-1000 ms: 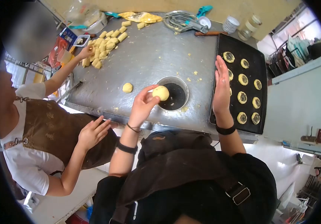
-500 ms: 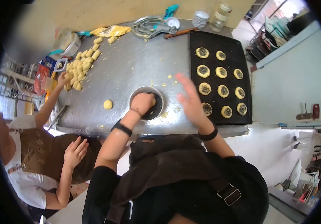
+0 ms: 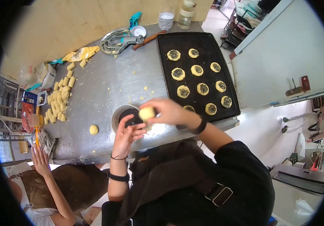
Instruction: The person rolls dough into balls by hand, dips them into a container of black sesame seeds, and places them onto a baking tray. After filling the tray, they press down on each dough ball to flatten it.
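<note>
My right hand (image 3: 168, 112), blurred a little, grips a pale yellow dough ball (image 3: 146, 114) with dark seeds showing on its right side. It is above the right edge of a round metal bowl (image 3: 114, 117) that holds dark seeds (image 3: 131, 112). My left hand (image 3: 124, 135) is open, fingers apart, in front of the bowl and just below the dough ball. Left of the bowl, a single dough ball (image 3: 94, 130) sits on the steel table (image 3: 105, 81). To the right, a black baking tray (image 3: 167, 35) carries rows of flattened dough rounds (image 3: 202, 89) with dark seeds on top.
A heap of cut dough pieces (image 3: 59, 98) lies at the table's left. Along the back are a metal mixer beater (image 3: 118, 42), a rolling pin (image 3: 149, 40), stacked white cups (image 3: 166, 21) and a glass jar (image 3: 186, 14). A person's hand (image 3: 40, 161) is at lower left.
My left hand has come out of the bowl and opened. My right hand, open before, has moved left and now holds a seeded dough ball. The view has turned right; the other person's hands have moved.
</note>
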Action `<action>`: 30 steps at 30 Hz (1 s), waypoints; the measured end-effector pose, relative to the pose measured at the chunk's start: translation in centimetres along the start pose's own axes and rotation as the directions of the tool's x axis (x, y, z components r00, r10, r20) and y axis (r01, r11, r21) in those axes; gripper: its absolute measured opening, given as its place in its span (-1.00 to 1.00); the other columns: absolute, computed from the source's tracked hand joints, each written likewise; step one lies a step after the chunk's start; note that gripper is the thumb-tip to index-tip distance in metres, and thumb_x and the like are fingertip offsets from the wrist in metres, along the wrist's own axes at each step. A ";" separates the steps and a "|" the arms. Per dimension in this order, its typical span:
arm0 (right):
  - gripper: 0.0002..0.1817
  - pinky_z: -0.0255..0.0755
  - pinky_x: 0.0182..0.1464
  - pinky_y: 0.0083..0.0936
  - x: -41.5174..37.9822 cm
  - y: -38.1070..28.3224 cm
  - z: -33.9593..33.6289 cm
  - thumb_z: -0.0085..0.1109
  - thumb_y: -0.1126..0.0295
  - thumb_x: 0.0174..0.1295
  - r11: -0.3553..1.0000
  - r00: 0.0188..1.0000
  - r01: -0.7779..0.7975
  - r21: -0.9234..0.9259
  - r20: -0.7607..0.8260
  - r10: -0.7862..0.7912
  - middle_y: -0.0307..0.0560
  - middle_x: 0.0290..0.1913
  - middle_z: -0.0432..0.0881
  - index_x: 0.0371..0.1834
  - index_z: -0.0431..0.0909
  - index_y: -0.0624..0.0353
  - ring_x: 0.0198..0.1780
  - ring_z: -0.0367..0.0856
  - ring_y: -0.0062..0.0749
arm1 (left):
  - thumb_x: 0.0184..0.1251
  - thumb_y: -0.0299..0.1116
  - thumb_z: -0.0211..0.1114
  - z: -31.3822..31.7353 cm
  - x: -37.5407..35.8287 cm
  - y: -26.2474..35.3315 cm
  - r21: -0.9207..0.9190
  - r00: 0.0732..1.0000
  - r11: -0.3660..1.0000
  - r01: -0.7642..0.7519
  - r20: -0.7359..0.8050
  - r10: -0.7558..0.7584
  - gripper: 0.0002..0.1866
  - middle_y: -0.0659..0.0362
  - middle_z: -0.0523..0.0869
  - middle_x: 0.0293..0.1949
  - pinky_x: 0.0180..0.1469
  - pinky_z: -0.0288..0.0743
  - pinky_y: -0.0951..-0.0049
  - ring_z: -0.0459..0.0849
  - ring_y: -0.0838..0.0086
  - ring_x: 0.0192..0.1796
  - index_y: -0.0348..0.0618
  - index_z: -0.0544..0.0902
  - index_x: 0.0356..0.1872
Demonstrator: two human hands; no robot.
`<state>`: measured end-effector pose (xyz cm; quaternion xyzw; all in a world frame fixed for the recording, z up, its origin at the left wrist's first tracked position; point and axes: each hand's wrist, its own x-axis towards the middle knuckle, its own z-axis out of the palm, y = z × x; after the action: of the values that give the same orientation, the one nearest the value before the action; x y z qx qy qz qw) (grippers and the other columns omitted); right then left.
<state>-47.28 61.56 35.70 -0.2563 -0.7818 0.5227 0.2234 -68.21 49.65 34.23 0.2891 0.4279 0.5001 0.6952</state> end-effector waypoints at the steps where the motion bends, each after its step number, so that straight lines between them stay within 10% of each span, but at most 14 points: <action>1: -0.51 0.56 -0.05 -0.47 -0.4 1.1 -2.0 0.37 0.42 0.03 1.000 0.998 -0.004 -0.028 -0.070 0.002 -0.03 -0.04 0.59 0.09 0.51 0.17 -0.05 0.60 -0.37 | 0.46 -0.21 0.07 0.1 -0.2 -0.4 0.038 1.000 0.999 0.002 -0.027 -0.001 -0.55 -0.10 0.64 -0.01 -0.06 0.60 0.45 0.71 0.31 -0.10 -0.12 0.23 0.26; 13: -0.52 0.42 0.04 -0.21 -4.1 20.1 -32.7 0.37 0.29 -0.04 0.548 0.780 -0.596 -0.587 -0.585 0.221 0.03 -0.08 0.62 0.01 0.51 0.04 0.01 0.56 -0.03 | 0.39 -0.21 0.19 4.8 -3.3 -5.0 0.018 0.934 0.994 0.104 -0.346 -0.092 -0.56 -0.12 0.66 -0.06 -0.11 0.61 0.43 0.72 0.31 -0.17 -0.14 0.34 0.18; 23: -0.46 0.42 0.07 -0.21 -0.5 28.3 -37.0 0.39 0.28 -0.07 0.529 0.877 -0.480 -0.700 -0.395 0.273 0.03 -0.03 0.53 0.04 0.46 0.09 0.05 0.50 0.00 | 0.39 -0.25 0.19 10.6 -2.2 -6.8 -0.031 0.808 0.989 0.148 -0.572 -0.139 -0.64 -0.13 0.67 -0.11 -0.20 0.61 0.48 0.73 0.29 -0.22 -0.17 0.39 0.10; 30: -0.33 0.06 0.40 -0.08 3.3 34.5 -36.1 -0.02 -0.10 0.28 0.544 0.863 -0.473 -0.693 -0.489 0.126 0.06 0.41 0.23 0.37 0.27 0.03 0.42 0.17 -0.06 | 0.38 -0.22 0.20 12.8 -0.3 -7.3 -0.082 0.794 0.980 0.180 -0.576 -0.194 -0.64 -0.13 0.67 -0.11 -0.17 0.59 0.44 0.72 0.28 -0.21 -0.18 0.41 0.07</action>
<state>-21.80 100.12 16.57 -0.5573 -0.8137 0.0897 0.1387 -53.68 47.24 34.20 0.0709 0.6405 0.4981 0.5802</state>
